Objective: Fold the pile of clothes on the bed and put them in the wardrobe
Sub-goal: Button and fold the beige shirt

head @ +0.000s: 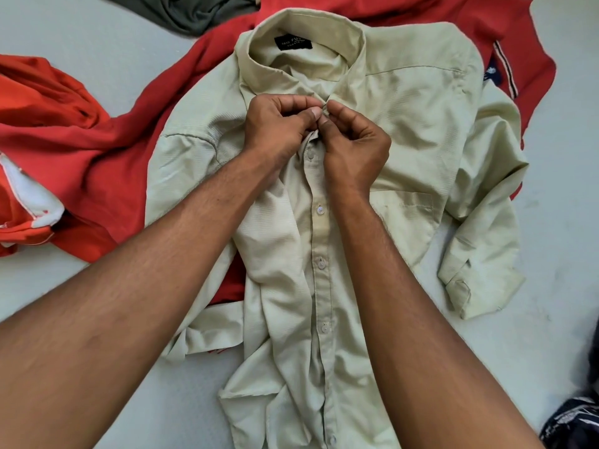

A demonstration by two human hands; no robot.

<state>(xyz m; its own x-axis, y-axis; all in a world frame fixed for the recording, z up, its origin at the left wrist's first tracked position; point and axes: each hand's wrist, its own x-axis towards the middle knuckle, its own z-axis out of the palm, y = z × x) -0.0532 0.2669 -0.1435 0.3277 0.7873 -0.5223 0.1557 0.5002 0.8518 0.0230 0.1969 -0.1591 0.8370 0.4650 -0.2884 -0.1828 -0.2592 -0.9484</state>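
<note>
A pale beige button-up shirt (405,118) lies face up on the bed, collar at the top with a black label inside. Its front placket runs down the middle with several buttons fastened. My left hand (275,128) and my right hand (356,147) meet just below the collar, fingertips pinching the top of the placket around a button. The shirt's right sleeve lies crumpled at the right, the left one is folded under at the lower left.
A red garment (97,150) spreads under the shirt and out to the left. An orange garment with white trim (29,202) lies at the far left. A dark grey-green garment (194,11) sits at the top. A dark patterned cloth (573,422) shows at the bottom right. Pale bedsheet (64,277) surrounds everything.
</note>
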